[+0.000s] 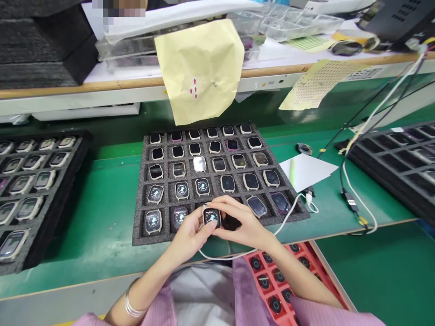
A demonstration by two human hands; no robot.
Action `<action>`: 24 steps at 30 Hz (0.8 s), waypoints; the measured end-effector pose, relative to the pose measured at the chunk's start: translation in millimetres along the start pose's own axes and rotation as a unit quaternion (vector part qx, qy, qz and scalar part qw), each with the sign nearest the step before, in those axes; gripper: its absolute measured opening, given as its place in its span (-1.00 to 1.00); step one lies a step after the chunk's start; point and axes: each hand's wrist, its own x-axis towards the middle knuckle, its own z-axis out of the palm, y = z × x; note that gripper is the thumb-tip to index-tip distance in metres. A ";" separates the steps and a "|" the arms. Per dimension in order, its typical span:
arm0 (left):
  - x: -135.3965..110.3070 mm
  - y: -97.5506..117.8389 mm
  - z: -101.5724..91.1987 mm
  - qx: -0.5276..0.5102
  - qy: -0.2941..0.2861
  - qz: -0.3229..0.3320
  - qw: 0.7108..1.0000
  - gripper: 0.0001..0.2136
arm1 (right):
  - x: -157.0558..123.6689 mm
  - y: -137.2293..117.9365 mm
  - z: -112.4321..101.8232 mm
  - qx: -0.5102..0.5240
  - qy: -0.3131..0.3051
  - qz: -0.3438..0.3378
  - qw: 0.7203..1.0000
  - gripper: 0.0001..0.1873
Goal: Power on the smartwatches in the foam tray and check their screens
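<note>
A green workbench [102, 213] runs across the view, with a shelf [118, 84] above its far side. In the middle, a person's two bare hands hold one watch [211, 218]. The left hand [190, 232] pinches it from the left, thumb lying over the lower part of the lit face. The right hand [243, 224] is curved around its right side, fingers along the upper edge. The watch sits between both sets of fingertips, so neither hand is nearer; its face is turned up toward the wearer, and its long axis points roughly away from the body. It is held over the near edge of a grey foam tray [137, 222].

That tray has six columns and five rows of pockets. Most hold watches, face up; five at the near left have lit dials [181, 190], many others are dark. The pockets behind the hands are partly hidden.

A white cable [231, 258] loops below the hands; whether it joins the watch cannot be told. Below the bench edge, a red tray [271, 290] holds round black parts [275, 304]. Farther out, a left tray [64, 181] holds more watches, and a right tray [367, 170] lies partly in view.
</note>
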 end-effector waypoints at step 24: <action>1.4 -1.7 -0.3 0.048 -0.038 0.030 0.998 -0.72 | -6.1 3.6 0.2 0.017 -0.017 0.016 1.000 -0.49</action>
